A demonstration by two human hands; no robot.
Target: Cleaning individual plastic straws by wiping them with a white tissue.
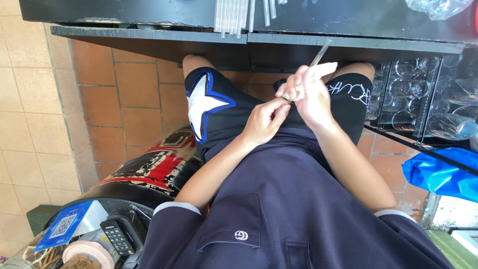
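Note:
I sit with both hands raised over my lap, below the edge of a black table (149, 34). My right hand (309, 90) is closed around a thin clear glass tube (319, 53) that points up toward the table edge. My left hand (265, 119) pinches at the tube's lower end, fingertips touching the right hand. What the fingertips hold there is hidden. I wear black shorts with a white and blue star (204, 102) and a dark polo shirt (279, 199).
Several clear glass tubes (231, 15) lie on the table above. A wire rack of glass vessels (423, 94) stands at right, with a blue plastic bag (440, 174) below. At lower left a printed black barrel (149, 169), a calculator (117, 236) and a blue card (64, 225). Tiled floor all around.

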